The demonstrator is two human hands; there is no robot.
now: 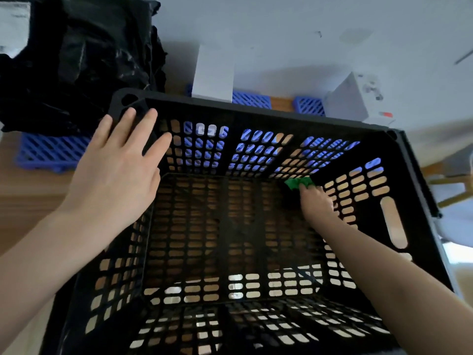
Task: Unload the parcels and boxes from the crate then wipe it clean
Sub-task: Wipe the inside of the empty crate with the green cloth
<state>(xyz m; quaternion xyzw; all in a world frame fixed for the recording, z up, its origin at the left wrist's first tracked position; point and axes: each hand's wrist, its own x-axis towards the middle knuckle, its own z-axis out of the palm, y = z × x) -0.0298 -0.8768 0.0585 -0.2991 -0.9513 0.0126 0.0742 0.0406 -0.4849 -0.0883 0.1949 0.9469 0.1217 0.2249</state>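
Our left hand (pixel 120 165) lies flat, fingers spread, on the far left corner of the black crate (pixel 256 108) just in front of us. Our right arm reaches down inside, the right hand (pixel 317 202) gripping a green cloth (pixel 298 182) against the far right bottom corner.

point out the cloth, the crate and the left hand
cloth (pixel 297 182): head view, green bunch past the fingertips
crate (pixel 256 114): head view, far rim
left hand (pixel 115 180): head view, back of the hand
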